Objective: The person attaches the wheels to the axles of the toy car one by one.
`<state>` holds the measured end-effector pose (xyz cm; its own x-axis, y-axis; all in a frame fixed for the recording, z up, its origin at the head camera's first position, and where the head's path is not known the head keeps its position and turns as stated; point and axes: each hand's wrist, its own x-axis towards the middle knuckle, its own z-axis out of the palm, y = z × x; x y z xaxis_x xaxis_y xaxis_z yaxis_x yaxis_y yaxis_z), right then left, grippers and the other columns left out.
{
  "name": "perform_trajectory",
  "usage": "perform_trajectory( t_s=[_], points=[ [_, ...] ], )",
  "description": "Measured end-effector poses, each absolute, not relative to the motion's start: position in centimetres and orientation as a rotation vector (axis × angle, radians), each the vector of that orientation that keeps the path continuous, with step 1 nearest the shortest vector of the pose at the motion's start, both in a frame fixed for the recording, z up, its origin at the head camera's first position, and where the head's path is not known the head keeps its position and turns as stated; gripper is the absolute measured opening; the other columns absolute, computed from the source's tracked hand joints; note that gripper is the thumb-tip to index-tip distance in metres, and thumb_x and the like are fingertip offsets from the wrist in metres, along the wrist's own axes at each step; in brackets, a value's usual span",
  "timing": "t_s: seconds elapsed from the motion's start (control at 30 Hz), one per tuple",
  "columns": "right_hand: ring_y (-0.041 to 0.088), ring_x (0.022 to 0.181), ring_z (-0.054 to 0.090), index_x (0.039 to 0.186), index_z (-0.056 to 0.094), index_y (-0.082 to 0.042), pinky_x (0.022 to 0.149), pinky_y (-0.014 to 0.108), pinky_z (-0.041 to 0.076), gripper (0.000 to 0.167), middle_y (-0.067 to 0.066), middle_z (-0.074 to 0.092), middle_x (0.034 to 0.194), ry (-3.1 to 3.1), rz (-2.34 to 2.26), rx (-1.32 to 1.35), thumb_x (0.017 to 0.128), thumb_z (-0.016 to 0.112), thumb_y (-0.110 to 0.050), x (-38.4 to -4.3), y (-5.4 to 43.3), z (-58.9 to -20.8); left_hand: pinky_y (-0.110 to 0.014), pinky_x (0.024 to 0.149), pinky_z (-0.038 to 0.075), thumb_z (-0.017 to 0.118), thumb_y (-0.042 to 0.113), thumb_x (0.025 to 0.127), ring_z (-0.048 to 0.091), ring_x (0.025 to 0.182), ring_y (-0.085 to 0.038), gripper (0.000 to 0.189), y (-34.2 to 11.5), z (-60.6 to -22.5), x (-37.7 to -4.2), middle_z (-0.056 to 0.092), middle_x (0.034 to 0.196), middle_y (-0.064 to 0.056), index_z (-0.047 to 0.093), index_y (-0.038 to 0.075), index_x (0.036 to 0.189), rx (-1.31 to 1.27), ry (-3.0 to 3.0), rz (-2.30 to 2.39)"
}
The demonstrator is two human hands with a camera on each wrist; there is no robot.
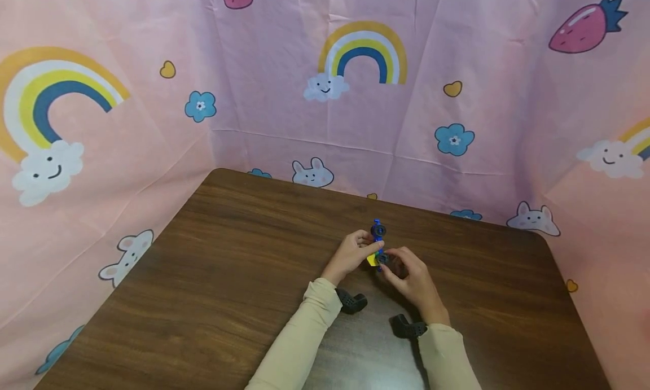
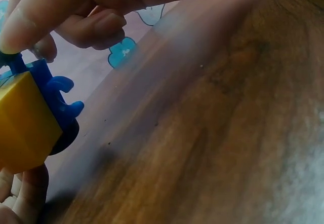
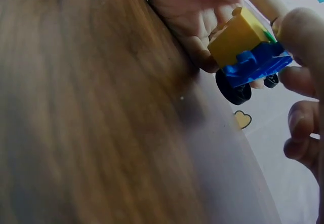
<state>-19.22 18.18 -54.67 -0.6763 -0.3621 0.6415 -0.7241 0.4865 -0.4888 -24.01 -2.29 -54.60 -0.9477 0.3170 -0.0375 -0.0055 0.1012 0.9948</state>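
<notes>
A small toy car (image 1: 378, 246) with a blue chassis, black wheels and a yellow block (image 3: 235, 41) at one end is held up between both hands above the table. My left hand (image 1: 352, 255) grips its middle, thumb on the blue part and other fingers curled. Thumb and index finger of my right hand (image 1: 413, 274) pinch the yellow end by the near wheel (image 1: 382, 258). The left wrist view shows the yellow block close up, with blue hooks (image 2: 66, 102) sticking out beside it. Fingers hide part of the chassis.
The brown wooden table (image 1: 203, 277) spreads out under the hands. A pink curtain (image 1: 284, 108) printed with rainbows and animals stands along its back and sides. Black straps with dark mounts (image 1: 352, 301) sit at both wrists.
</notes>
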Motion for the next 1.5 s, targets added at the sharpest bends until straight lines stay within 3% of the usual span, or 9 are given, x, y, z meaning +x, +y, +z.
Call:
perform_trajectory(
  t_s=[0.37, 0.63, 0.93, 1.2, 1.5],
  points=[
    [0.006, 0.068, 0.05, 0.118, 0.069, -0.004, 0.061, 0.013, 0.041, 0.046, 0.002, 0.063, 0.089, -2.272, 0.994, 0.879, 0.077, 0.086, 0.006, -19.5, 18.1, -54.5, -0.034, 0.087, 0.057, 0.073, 0.041, 0.097, 0.068, 0.105, -0.022, 0.044, -2.3, -54.1, -24.2, 0.072, 0.119, -0.013, 0.067, 0.005, 0.12, 0.297, 2.139, 1.952],
    [0.008, 0.065, 0.052, 0.111, 0.072, -0.005, 0.059, 0.014, 0.043, 0.043, 0.002, 0.065, 0.086, -2.247, 0.935, 0.831, 0.073, 0.091, 0.001, -18.4, 17.8, -55.0, -0.036, 0.089, 0.057, 0.073, 0.044, 0.097, 0.067, 0.106, -0.021, 0.046, -2.3, -55.3, -23.1, 0.071, 0.12, -0.012, 0.068, 0.005, 0.121, 0.258, 2.116, 1.961],
    [0.011, 0.068, 0.057, 0.119, 0.072, -0.002, 0.061, 0.015, 0.048, 0.044, 0.004, 0.068, 0.089, -2.253, 0.934, 0.858, 0.078, 0.086, 0.003, -17.7, 17.6, -55.5, -0.028, 0.074, 0.052, 0.074, 0.038, 0.097, 0.063, 0.086, -0.015, 0.041, -2.2, -55.7, -22.4, 0.07, 0.099, -0.009, 0.068, 0.002, 0.116, 0.245, 2.11, 2.011],
    [0.012, 0.059, 0.053, 0.116, 0.074, -0.006, 0.055, 0.015, 0.042, 0.034, 0.003, 0.068, 0.088, -2.25, 0.881, 0.815, 0.086, 0.087, -0.017, -18.0, 17.3, -55.2, -0.028, 0.078, 0.054, 0.073, 0.035, 0.098, 0.065, 0.091, -0.014, 0.038, -2.0, -55.4, -22.6, 0.073, 0.108, -0.012, 0.069, 0.003, 0.119, 0.263, 2.104, 2.042],
    [0.001, 0.064, 0.048, 0.12, 0.075, -0.004, 0.058, 0.01, 0.042, 0.04, 0.004, 0.069, 0.092, -2.261, 0.828, 0.781, 0.082, 0.086, -0.006, -18.4, 17.0, -54.7, -0.037, 0.092, 0.056, 0.072, 0.041, 0.098, 0.07, 0.108, -0.022, 0.043, -1.9, -54.9, -23.4, 0.073, 0.121, -0.012, 0.07, 0.007, 0.123, 0.232, 2.103, 2.048]
  ],
)
